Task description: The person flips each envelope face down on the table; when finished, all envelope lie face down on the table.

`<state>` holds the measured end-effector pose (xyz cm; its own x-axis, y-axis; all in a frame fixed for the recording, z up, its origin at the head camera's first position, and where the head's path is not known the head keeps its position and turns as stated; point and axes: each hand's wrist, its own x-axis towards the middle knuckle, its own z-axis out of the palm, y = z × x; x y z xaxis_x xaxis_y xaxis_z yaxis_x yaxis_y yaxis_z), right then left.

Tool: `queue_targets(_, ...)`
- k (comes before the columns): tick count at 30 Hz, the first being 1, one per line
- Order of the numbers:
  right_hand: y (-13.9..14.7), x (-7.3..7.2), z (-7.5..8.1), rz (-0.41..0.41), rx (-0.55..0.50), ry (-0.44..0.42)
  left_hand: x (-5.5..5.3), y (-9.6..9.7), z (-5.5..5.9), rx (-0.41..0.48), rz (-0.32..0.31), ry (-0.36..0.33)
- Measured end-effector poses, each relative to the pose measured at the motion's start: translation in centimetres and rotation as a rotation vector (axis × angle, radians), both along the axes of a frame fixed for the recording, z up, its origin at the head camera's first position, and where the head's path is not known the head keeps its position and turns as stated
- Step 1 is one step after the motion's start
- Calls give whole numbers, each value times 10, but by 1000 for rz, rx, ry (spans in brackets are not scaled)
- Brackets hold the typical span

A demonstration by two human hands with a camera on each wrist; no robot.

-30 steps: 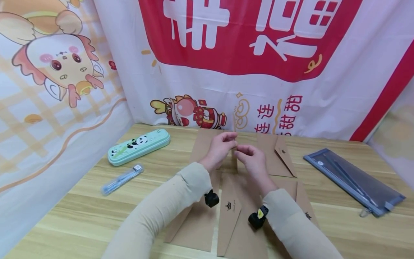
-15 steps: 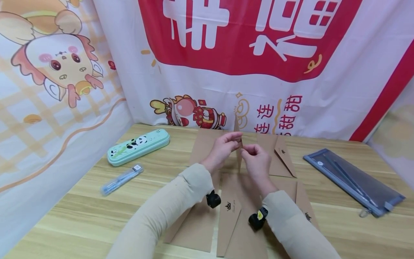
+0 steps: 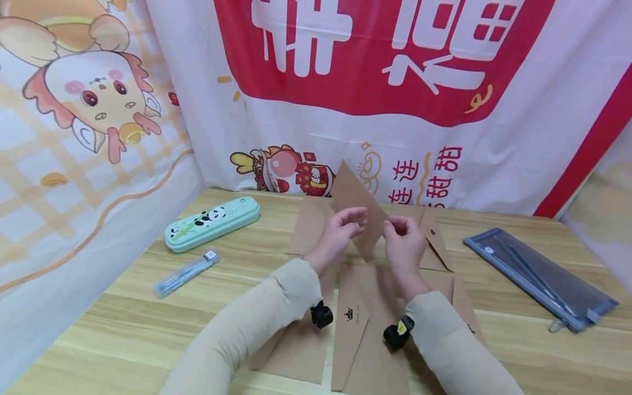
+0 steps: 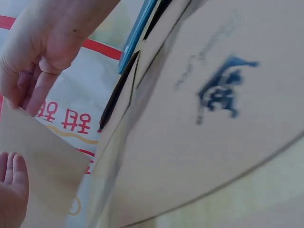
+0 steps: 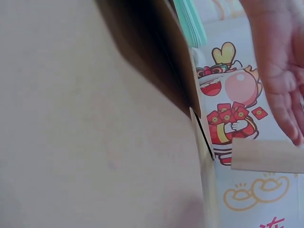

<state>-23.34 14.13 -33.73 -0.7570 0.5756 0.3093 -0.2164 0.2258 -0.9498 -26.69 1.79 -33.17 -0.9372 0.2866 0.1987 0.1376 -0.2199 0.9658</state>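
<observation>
Sheet of brown paper (image 3: 353,192) is held up at a tilt over the table (image 3: 269,230) in the head view, long axis running upper left to lower right. Our right hand (image 3: 406,247) pinches its right-hand corner, so it's the nearer one; the sheet extends left from those fingertips and passes behind our left hand (image 3: 339,235). Left fingers look loosely extended, not gripping; whether they touch the paper, we can't tell. Near middle envelope (image 3: 367,356) has a black crown (image 3: 348,314) plus small script, probably "Thank you". Far right envelope (image 3: 429,252) has a crown too. Backdrop (image 3: 345,99) reads 连连 and 甜甜 in red; big white characters above are cropped, one likely 福. Label (image 3: 211,256) on the clear box (image 3: 182,275) is too small for us. Left wrist view: we see the corner pinch clearly, left fingers nearly straight at lower left, 甜甜 upside down; crown is large, script blurred. Right wrist view: left fingers extended, tips right by what looks like the sheet seen nearly edge-on; backdrop character at the bottom is cut off.
</observation>
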Motion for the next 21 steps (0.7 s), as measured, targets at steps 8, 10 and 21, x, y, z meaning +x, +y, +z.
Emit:
queue_targets(8, -1, 0, -1, 109, -338, 114, 3, -8, -14, -15, 252, -13)
queue_targets(10, -1, -1, -2, 123, -438, 141, 2, -10, -17, -25, 287, -24)
queue_targets(21, 1, -5, -9, 130, -715, 134, 3, -13, -24, -31, 263, -137)
